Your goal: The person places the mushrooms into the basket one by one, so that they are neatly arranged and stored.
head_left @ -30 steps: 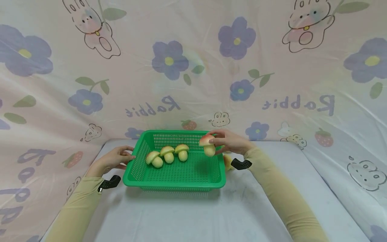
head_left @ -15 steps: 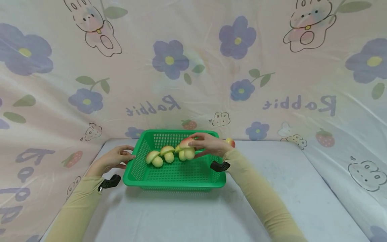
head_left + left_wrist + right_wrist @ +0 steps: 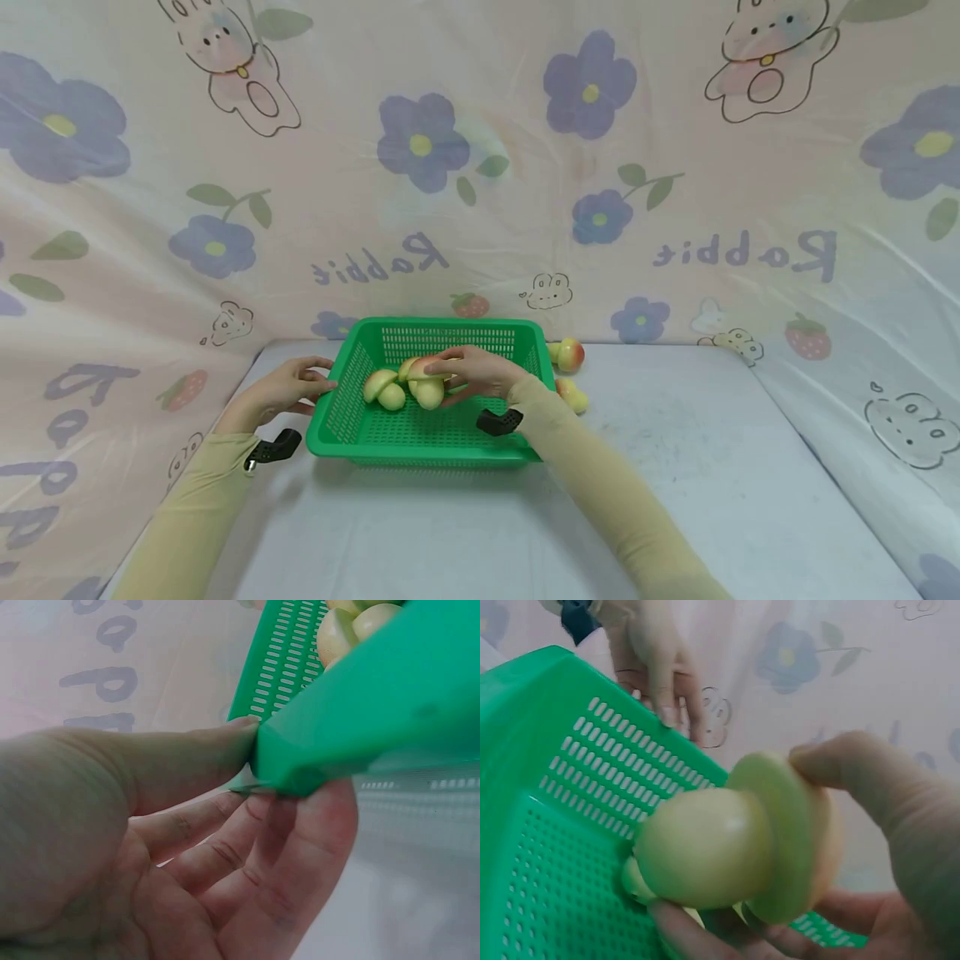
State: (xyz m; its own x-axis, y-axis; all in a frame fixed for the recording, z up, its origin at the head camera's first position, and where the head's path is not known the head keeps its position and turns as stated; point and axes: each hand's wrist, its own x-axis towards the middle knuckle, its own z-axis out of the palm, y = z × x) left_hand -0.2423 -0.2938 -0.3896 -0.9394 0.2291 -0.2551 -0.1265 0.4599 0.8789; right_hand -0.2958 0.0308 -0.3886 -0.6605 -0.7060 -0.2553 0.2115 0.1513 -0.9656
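My left hand (image 3: 285, 389) pinches the left rim of a green plastic basket (image 3: 427, 452); in the left wrist view the thumb lies on one side of the rim and the fingers on the other. Over the inside of the basket, my right hand (image 3: 486, 372) holds a toy mushroom (image 3: 429, 393) with a reddish cap and a pale yellow stem. The right wrist view shows this toy mushroom (image 3: 709, 847) by its cap between thumb and fingers. A similar mushroom (image 3: 386, 390) lies at the basket's left side, and others are partly hidden behind the held one.
Two more mushrooms, one red-capped (image 3: 570, 356) and one yellowish (image 3: 573, 397), lie on the white table (image 3: 712, 467) just right of the basket. A printed curtain (image 3: 510, 225) with flowers and rabbits hangs behind the table.
My right hand has carried the mushroom leftward from the basket's right side to above the mushrooms inside. The mushrooms right of the basket have come into view. My left hand stays at the rim.
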